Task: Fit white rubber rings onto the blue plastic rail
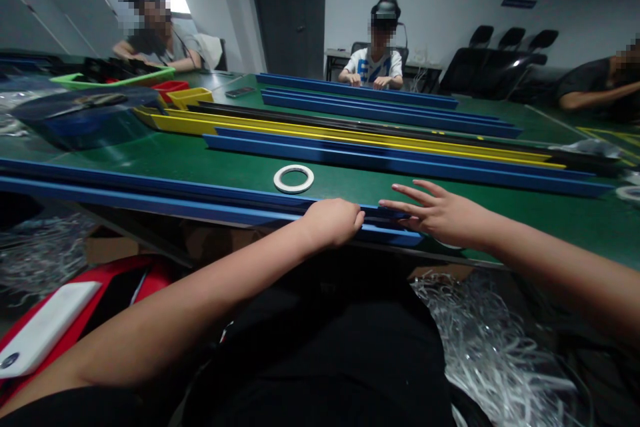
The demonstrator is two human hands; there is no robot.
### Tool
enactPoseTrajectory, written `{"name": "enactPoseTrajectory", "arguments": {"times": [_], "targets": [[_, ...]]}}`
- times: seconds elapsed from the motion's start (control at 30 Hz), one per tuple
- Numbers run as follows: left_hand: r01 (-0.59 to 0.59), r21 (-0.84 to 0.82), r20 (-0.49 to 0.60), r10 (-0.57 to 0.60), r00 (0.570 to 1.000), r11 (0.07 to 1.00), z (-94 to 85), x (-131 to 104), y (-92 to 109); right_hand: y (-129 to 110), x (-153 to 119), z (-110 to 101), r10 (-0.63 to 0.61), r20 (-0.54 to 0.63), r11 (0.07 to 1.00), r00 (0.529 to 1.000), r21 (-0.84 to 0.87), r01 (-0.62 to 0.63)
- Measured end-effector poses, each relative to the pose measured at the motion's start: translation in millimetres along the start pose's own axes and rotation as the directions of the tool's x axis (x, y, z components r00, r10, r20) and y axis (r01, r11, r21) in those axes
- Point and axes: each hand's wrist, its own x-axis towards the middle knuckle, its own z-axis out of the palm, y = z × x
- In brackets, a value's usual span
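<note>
Head view: left fingers [345, 217] grip nearest rail [150, 205] (right fingers [413, 194] spread) along green table [240, 170] before pale wall [425, 20].

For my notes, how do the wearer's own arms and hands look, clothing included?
The left hand and right hand are ungloved; the forearms are bare, with no watch or bracelet visible. A black sleeve shows at lower left.

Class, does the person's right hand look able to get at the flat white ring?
Probably yes: the right hand looks open, and the way to the flat white ring runs over green tabletop, beyond the left hand.
</note>
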Motion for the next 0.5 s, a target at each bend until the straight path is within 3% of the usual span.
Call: {"name": "enactPoseTrajectory", "arguments": {"times": [0.5], "targets": [[0.024,-0.023,-0.086,-0.026,0.996,0.999,5.9,-9.7,-3.6,-3.1,18.8,-2.3,-0.052,0.028,0.998,0.998,-0.038,0.053]]}}
